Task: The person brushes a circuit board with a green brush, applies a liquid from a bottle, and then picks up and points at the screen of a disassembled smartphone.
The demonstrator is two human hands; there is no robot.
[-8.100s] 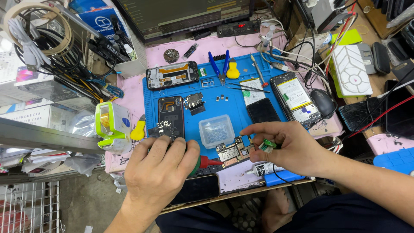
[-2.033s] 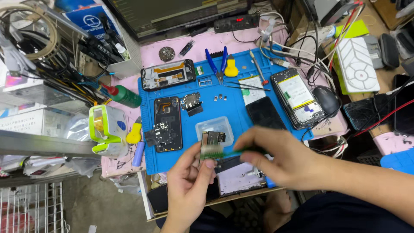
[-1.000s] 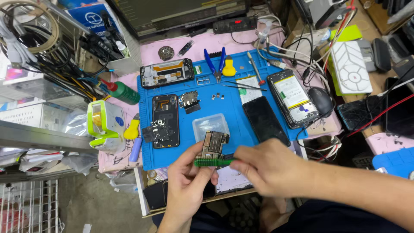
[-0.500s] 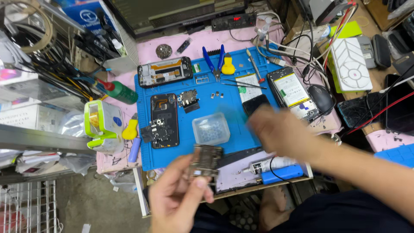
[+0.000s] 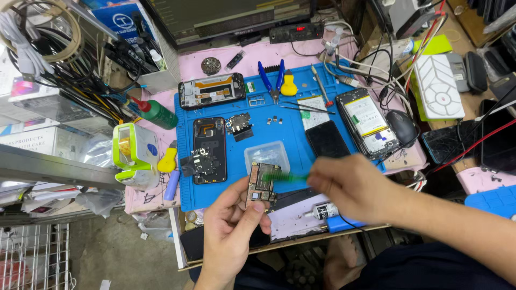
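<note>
- The left hand (image 5: pixel 232 228) pinches a small circuit board (image 5: pixel 263 182) between thumb and fingers, lifted over the near edge of the blue work mat (image 5: pixel 215 196); the board's long axis runs near to far, tilted slightly.
- The right hand (image 5: pixel 349 188), blurred, is closed around the handle of a green brush (image 5: pixel 285 176); the bristle end lies at the board's upper right edge, so the board sits just left of the right fingers, which are the nearer ones to its top face.
- A clear plastic tray (image 5: pixel 267 154) lies on the mat just beyond the board, closest to the brush's path.
- Left of the tray, 1 opened phone body (image 5: pixel 209 150) lies on the mat.
- A dark phone (image 5: pixel 328 140) and a phone with its battery showing (image 5: pixel 367 122) lie right of the tray.
- At the mat's far edge sit blue-handled pliers (image 5: pixel 270 79) and another phone frame (image 5: pixel 211 91).
</note>
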